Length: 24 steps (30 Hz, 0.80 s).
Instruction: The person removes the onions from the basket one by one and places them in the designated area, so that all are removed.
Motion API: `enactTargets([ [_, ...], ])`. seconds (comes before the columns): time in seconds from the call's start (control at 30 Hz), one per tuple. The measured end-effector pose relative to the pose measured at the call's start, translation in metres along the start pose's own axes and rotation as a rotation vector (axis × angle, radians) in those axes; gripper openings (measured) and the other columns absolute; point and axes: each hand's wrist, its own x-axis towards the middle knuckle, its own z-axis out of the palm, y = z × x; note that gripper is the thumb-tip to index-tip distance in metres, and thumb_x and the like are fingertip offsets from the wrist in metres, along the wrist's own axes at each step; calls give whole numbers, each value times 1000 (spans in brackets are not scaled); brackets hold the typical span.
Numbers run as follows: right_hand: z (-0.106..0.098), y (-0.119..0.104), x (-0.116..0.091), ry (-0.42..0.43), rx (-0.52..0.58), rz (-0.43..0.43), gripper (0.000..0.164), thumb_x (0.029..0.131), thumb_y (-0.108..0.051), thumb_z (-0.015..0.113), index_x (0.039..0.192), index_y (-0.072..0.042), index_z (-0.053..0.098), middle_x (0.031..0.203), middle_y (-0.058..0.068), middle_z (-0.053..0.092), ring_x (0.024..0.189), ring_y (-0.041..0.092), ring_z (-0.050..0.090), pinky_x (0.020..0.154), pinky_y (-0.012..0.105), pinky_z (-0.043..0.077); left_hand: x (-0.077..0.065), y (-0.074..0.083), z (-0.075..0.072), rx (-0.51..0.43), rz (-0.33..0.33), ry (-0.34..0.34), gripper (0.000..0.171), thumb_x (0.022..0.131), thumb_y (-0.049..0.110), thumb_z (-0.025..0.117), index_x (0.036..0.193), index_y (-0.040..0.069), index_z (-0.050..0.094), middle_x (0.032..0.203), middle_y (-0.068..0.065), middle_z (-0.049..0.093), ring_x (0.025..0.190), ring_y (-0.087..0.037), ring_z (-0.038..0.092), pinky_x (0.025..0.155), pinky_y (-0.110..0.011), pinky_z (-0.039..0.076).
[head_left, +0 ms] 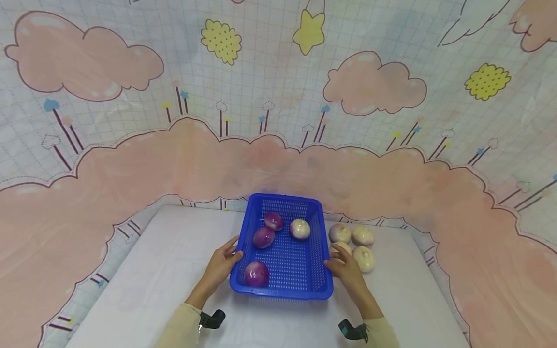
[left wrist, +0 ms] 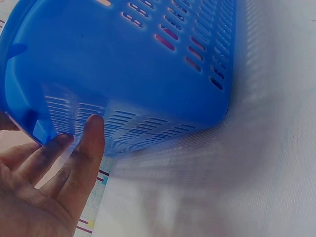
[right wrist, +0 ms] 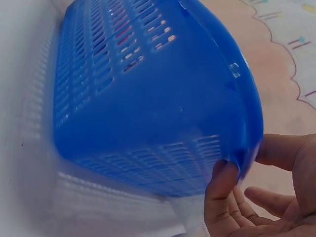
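Note:
A blue plastic basket [head_left: 287, 290] with slotted walls is between my two hands over the white table. Inside it, three purple onions [head_left: 256, 274] lie toward the left and one white onion [head_left: 300, 229] toward the upper right. My left hand [head_left: 219, 267] grips the left rim, its fingers against the outer wall in the left wrist view. On the opposite rim, my right hand [head_left: 347, 268] pinches the edge between thumb and fingers, plain in the right wrist view. Whether the basket's whole base touches the table I cannot tell.
Several pale onions [head_left: 363, 259] sit in a cluster on the table just right of the basket, close by my right hand and partly hidden by it. White tabletop [head_left: 174, 251] extends left of the basket. A patterned cloth [head_left: 261, 169] hangs behind and around the table.

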Motion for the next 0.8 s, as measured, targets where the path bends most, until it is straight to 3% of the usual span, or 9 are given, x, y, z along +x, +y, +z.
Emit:
enactTargets([
  [0.5,5,3,4,-23,61,54,59,94,-11,62,149,-15,40,127,19,55,101,21,67,87,35,59,-3,3,0,18,-19,7,56,98,19,57,151,10,38,142,-25,52,125,-42,57,101,-52,50],
  [0.6,5,4,5,-24,67,61,59,95,-12,62,149,-17,39,129,18,55,104,21,66,90,36,58,-5,7,-1,89,30,64,54,97,19,59,147,8,43,142,-23,53,124,-40,58,99,-50,52],
  [0.73,6,4,6,-23,78,60,59,94,-12,62,149,-18,40,130,18,54,103,20,66,90,36,57,-8,18,-6,241,171,176,49,94,16,62,140,5,51,141,-20,55,130,-39,53,105,-53,46],
  [0.8,6,3,6,-23,81,65,59,94,-12,62,149,-18,40,130,18,54,102,19,66,89,35,57,-10,27,-9,299,237,198,47,92,15,63,137,6,54,141,-19,54,133,-40,49,109,-57,42],
])
